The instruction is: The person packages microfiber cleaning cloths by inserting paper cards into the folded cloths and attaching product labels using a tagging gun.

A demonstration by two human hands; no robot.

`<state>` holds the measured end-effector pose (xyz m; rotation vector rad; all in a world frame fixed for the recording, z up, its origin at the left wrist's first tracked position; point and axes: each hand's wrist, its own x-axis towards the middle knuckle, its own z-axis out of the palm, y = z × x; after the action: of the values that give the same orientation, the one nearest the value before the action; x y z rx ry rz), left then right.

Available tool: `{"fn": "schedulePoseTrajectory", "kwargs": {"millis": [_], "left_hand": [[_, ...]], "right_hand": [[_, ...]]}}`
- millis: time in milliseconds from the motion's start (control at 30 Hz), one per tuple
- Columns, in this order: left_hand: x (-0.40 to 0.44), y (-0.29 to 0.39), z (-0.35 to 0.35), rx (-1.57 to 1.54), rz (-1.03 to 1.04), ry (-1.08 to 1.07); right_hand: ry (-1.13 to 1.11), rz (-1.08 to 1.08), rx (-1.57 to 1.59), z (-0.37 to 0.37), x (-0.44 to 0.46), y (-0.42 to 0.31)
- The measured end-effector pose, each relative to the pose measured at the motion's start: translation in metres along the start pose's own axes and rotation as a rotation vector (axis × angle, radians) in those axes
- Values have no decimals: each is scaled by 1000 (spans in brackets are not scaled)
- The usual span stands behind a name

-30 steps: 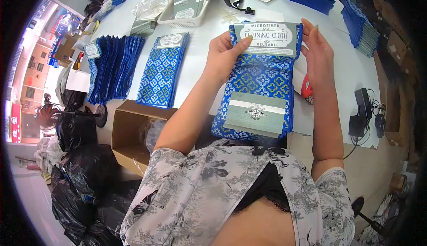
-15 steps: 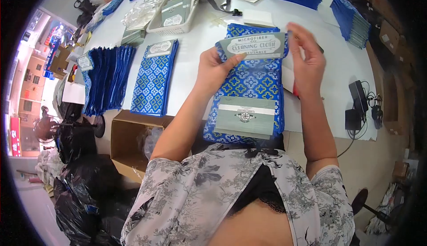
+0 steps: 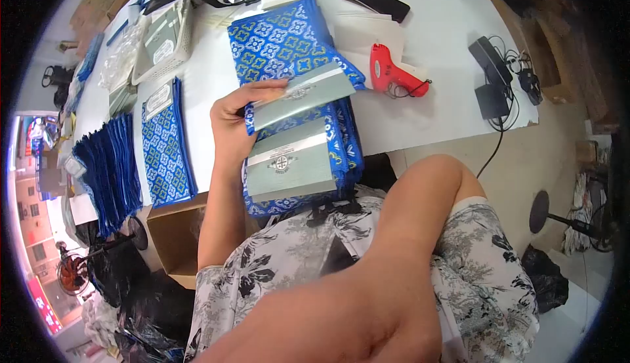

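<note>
My left hand (image 3: pixel 234 117) is closed on the edge of a blue patterned cleaning cloth with a grey-green card (image 3: pixel 305 95) folded over it. The card's back, with a round emblem, faces up. Beneath lies a stack of blue cloths (image 3: pixel 279 41), and a second grey-green card (image 3: pixel 289 163) rests on its near end. My right hand (image 3: pixel 282 327) is raised close to the camera at the bottom, past the bent elbow; its fingers are out of frame. A red tagging gun (image 3: pixel 392 74) lies on the table right of the stack.
A black phone (image 3: pixel 375 1) lies behind the tagging gun. Carded cloths (image 3: pixel 167 143) and a fanned row of blue cloths (image 3: pixel 108 173) stand at left. A white basket (image 3: pixel 164 61) holds cards. Power adapters (image 3: pixel 491 74) with cables sit near the right edge; an open carton (image 3: pixel 174 238) is below.
My right hand has left the card and come up toward the camera. My left hand has turned the carded cloth over, from its printed front to its back. The view has swung right.
</note>
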<state>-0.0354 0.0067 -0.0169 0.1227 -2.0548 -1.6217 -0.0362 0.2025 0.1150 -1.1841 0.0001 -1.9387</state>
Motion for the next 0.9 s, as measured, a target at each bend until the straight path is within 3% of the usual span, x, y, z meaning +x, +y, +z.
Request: {"fn": "schedulePoseTrajectory", "kwargs": {"millis": [900], "left_hand": [[-2, -7, -1, -23, 6, -12]], "right_hand": [[-138, 31, -53, 1, 5, 3]]}}
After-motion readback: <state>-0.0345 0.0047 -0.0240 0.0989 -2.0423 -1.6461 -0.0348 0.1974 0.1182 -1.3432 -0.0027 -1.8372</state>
